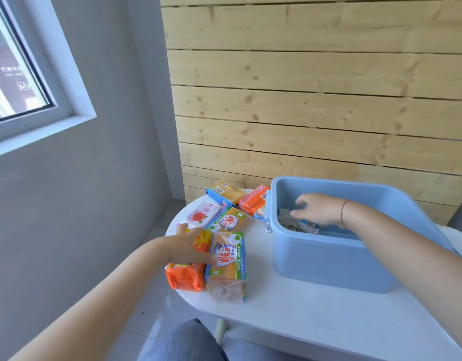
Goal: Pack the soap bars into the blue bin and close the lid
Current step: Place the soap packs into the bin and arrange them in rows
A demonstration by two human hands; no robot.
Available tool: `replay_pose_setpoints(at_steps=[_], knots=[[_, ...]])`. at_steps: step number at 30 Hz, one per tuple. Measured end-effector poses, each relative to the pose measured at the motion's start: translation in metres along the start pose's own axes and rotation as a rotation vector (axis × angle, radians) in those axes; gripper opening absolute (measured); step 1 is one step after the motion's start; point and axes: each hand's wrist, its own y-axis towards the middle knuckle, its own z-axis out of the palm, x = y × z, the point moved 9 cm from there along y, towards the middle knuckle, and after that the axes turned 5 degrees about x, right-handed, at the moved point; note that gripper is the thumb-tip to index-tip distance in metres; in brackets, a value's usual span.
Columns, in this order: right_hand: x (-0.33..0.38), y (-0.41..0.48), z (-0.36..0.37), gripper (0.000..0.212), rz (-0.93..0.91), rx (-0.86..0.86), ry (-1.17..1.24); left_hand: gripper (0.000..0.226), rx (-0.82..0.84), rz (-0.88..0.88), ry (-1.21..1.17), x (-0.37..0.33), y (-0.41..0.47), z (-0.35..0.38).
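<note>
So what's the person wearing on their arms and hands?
Not much. Both arms are bare, with no sleeves showing and no gloves. The right hand has a thin reddish string bracelet tied round the wrist. The left hand has nothing on it that shows: no rings, no watch and no bracelet.

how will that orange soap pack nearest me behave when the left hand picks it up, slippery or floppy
The orange soap pack wears glossy crinkled film, so it may slip a little under the left hand. Its blocky shape suggests firm bars inside, probably stiff and fairly heavy for its size. Lying flat on the white table, it should slide rather than roll.
</note>
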Motion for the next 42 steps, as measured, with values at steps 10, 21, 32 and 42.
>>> replay_pose_setpoints(at_steps=[10,21,32,42], knots=[[0.0,-0.01,0.04,0.02,-0.008,0.267,0.167,0.099,-0.2,-0.093,0.038,-0.007,-0.003,0.005],[0.003,-0.027,0.062,0.005,0.042,0.381,0.259,0.09,-0.454,-0.001,-0.306,-0.022,-0.04,-0.072],[0.015,-0.036,0.057,0.015,-0.093,0.236,0.754,0.079,-0.47,0.499,-0.556,-0.208,-0.075,-0.095],[-0.07,-0.049,-0.001,0.04,-0.016,0.055,1.445,0.075,-0.419,0.572,-0.447,-0.28,-0.062,-0.042]])
